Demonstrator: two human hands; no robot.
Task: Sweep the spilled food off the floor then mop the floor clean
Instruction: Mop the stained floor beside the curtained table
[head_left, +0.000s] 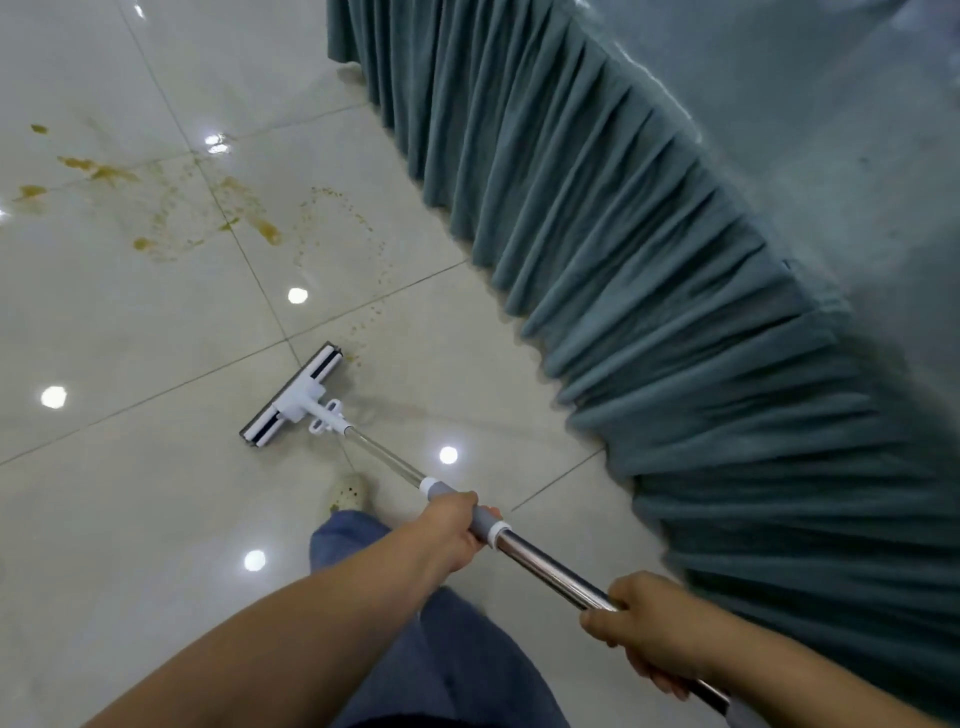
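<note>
A sponge mop with a white head (293, 396) rests flat on the glossy beige tile floor (130, 519). Its shiny metal handle (540, 564) runs down to the right. My left hand (451, 530) grips the grey collar on the handle. Further back, my right hand (647, 626) grips the handle's upper end. Yellow-brown food smears (156, 208) spread over the tiles at the upper left, well beyond the mop head. A faint trail of brown dots (371, 312) curves down to the head's far end.
A table with a pleated teal skirt (649, 291) fills the right side, close to the mop handle. My leg in blue trousers (457, 649) and a pale perforated shoe (349, 492) are just behind the mop head. Ceiling lights reflect in the tiles.
</note>
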